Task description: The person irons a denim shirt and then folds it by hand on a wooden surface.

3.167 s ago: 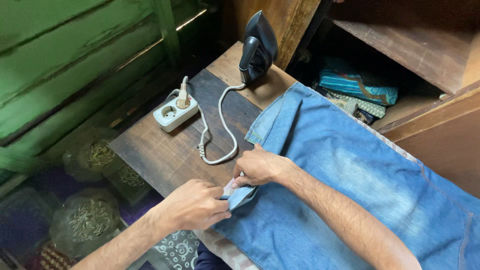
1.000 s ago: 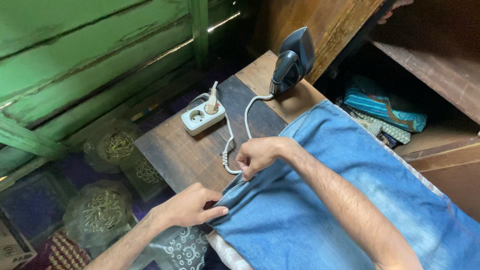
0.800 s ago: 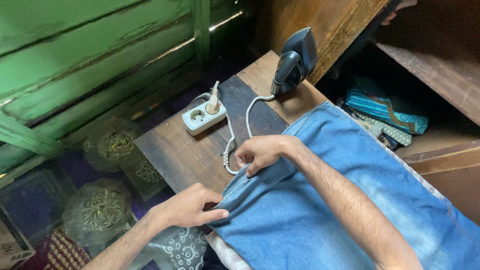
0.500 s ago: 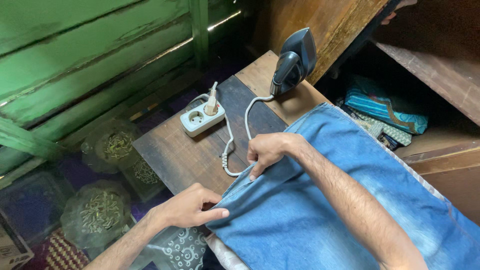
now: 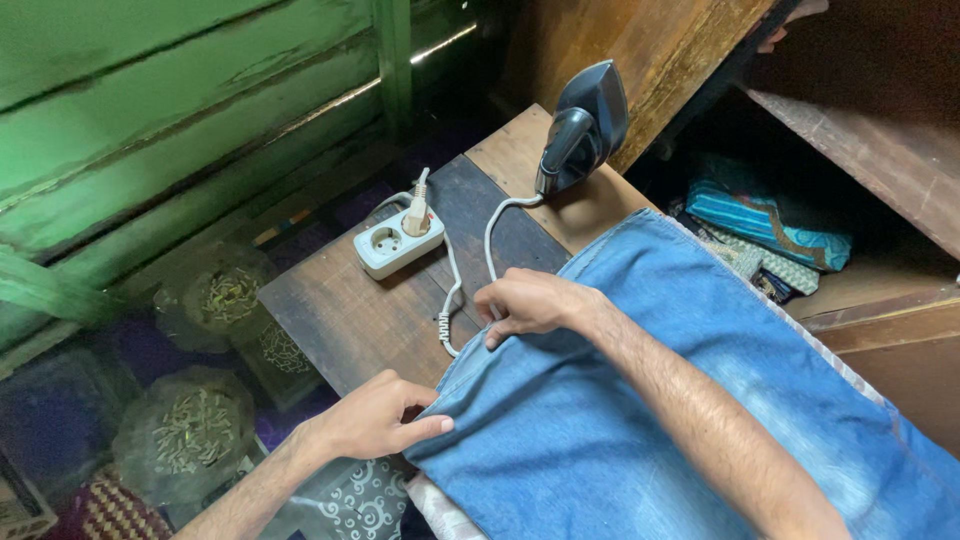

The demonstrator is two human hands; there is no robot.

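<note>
Faded light-blue denim garment (image 5: 640,400) spread flat over dark wooden table (image 5: 340,310), hem edge toward white power strip (image 5: 392,243). Left hand (image 5: 375,418) pinches near hem corner, thumb on top, fingers curled under. Right hand (image 5: 535,302) closed on far hem edge, knuckles up, forearm lying across denim. Black iron (image 5: 580,125) upright beyond power strip, white cord (image 5: 460,290) looping beside right hand.

The wooden table (image 5: 340,320) carries blue denim jeans (image 5: 640,400), spread flat over its near end. A white socket strip (image 5: 398,240) with one plug inserted lies at the far side. A dark iron (image 5: 583,125) stands upright at the far corner; its white cord (image 5: 470,270) crosses the bare boards.
</note>
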